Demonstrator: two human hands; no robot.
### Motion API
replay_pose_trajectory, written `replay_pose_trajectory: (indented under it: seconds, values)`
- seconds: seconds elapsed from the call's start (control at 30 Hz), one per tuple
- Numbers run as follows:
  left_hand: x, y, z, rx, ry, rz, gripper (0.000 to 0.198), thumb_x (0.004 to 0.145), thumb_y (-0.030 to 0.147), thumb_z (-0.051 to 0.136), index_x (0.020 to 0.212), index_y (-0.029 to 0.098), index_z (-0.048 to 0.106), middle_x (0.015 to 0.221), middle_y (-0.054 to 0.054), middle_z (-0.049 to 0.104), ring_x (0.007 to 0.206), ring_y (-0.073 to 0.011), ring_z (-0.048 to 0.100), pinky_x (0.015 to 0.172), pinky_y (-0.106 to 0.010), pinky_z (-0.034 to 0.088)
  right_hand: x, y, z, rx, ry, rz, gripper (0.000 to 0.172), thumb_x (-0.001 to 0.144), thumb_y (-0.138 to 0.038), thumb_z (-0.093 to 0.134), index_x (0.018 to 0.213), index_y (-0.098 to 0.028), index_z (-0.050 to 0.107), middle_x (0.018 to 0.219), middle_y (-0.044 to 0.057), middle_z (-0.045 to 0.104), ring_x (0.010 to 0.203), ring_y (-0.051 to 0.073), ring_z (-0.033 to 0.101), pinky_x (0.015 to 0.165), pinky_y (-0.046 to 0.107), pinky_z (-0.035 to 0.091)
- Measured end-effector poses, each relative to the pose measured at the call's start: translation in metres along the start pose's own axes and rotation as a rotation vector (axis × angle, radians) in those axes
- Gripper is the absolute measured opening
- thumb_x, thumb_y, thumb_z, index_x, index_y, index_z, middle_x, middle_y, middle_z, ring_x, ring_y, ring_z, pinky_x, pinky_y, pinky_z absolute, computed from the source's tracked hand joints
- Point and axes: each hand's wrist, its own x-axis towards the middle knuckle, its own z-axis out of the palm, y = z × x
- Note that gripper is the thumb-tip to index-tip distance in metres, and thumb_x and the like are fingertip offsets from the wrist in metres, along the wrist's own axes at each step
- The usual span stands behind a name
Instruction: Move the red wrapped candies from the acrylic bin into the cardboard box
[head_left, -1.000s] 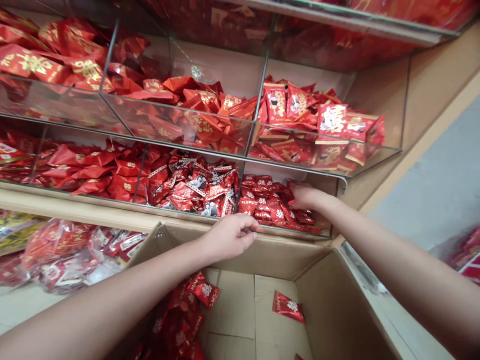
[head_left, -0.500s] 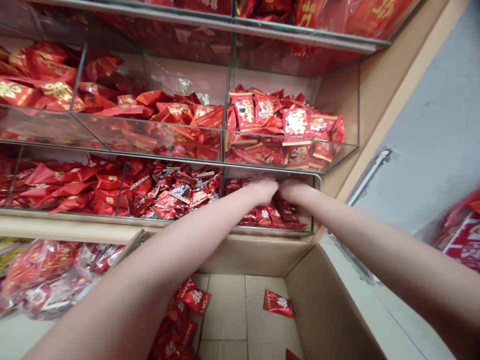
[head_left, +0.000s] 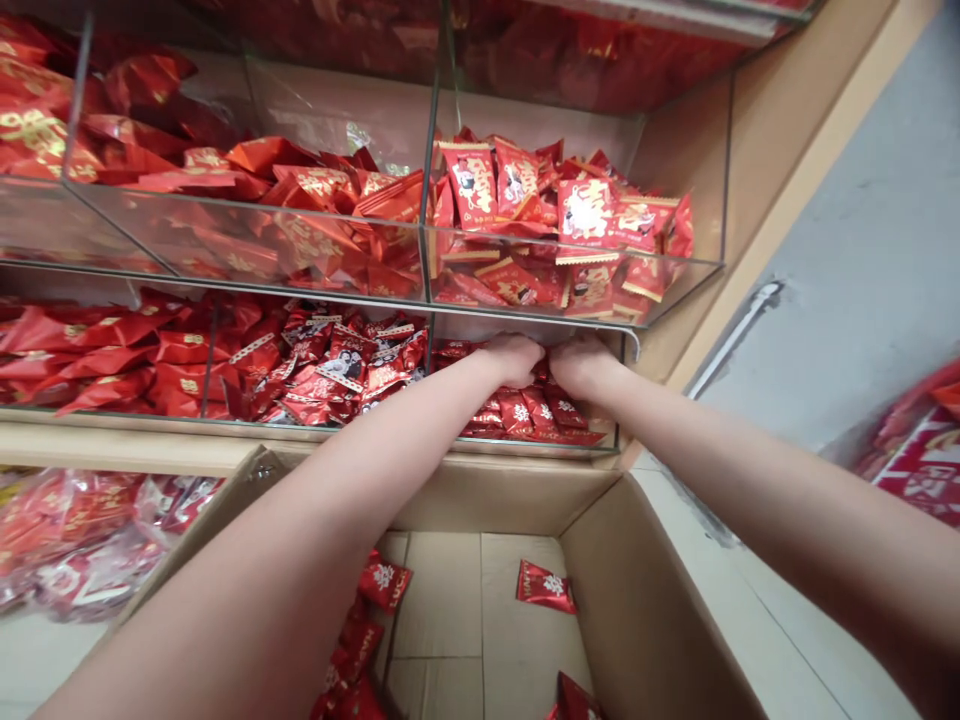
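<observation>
Both arms reach forward over a cardboard box into the lowest right compartment of a shelf. My left hand (head_left: 516,358) is curled among small red wrapped packets (head_left: 517,410), its knuckles up. Close beside it on the right, my right hand (head_left: 581,367) bends down into the same compartment, fingers curled. What either hand holds is hidden behind the fingers and wrists. Below, the cardboard box (head_left: 517,495) stands open against the shelf, with a red packet (head_left: 546,587) lying on its bottom and more red packets (head_left: 356,640) heaped at its left, partly behind my left forearm.
Just above my hands runs a clear-fronted bin (head_left: 577,300) of red packets. A clear divider (head_left: 430,250) stands to its left. Plastic bags of packets (head_left: 97,540) lie at the lower left; a grey wall (head_left: 840,250) rises on the right.
The view has shifted slightly, so the upper bins appear higher and the box a little further left. My two hands stay in the same compartment, close together.
</observation>
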Motion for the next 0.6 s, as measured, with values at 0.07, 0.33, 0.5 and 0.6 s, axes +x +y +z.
replay_pose_trajectory:
  seconds: [0.07, 0.33, 0.5, 0.6]
  values:
    - [-0.001, -0.001, 0.002, -0.003, -0.007, -0.031, 0.034, 0.066, 0.035, 0.056, 0.098, 0.022, 0.058, 0.098, -0.005, 0.061, 0.09, -0.0211, 0.055, 0.078, -0.027, 0.041, 0.002, -0.001, 0.001, -0.009, 0.01, 0.031, 0.034, 0.08, -0.011, 0.031, 0.093, -0.001, 0.061, 0.095, 0.022, 0.061, 0.088, 0.027, 0.056, 0.083, 0.04, 0.032]
    - [-0.013, -0.005, -0.002, -0.054, 0.008, -0.029, 0.046, 0.066, 0.035, 0.055, 0.11, 0.023, 0.049, 0.108, -0.003, 0.058, 0.093, -0.0167, 0.054, 0.077, -0.021, 0.041, -0.002, -0.007, 0.0, 0.115, -0.016, 0.074, 0.042, 0.086, -0.016, 0.022, 0.121, -0.002, 0.04, 0.111, 0.022, 0.053, 0.102, 0.026, 0.049, 0.091, 0.041, 0.023]
    - [-0.022, -0.013, -0.017, -0.068, -0.014, -0.025, 0.037, 0.073, 0.038, 0.048, 0.105, 0.022, 0.053, 0.104, -0.001, 0.06, 0.085, -0.0144, 0.056, 0.071, -0.02, 0.042, 0.005, -0.009, -0.009, 0.257, -0.16, 0.108, 0.052, 0.075, -0.02, 0.046, 0.123, -0.002, 0.037, 0.119, 0.022, 0.048, 0.109, 0.028, 0.045, 0.09, 0.039, 0.029]
    - [-0.028, -0.016, -0.019, -0.032, -0.047, -0.06, 0.027, 0.076, 0.033, 0.042, 0.091, 0.022, 0.062, 0.089, -0.002, 0.065, 0.073, -0.0149, 0.058, 0.065, -0.022, 0.042, 0.009, -0.008, -0.011, 0.287, -0.168, 0.103, 0.047, 0.076, -0.018, 0.043, 0.121, -0.004, 0.041, 0.119, 0.021, 0.048, 0.109, 0.028, 0.045, 0.087, 0.038, 0.033]
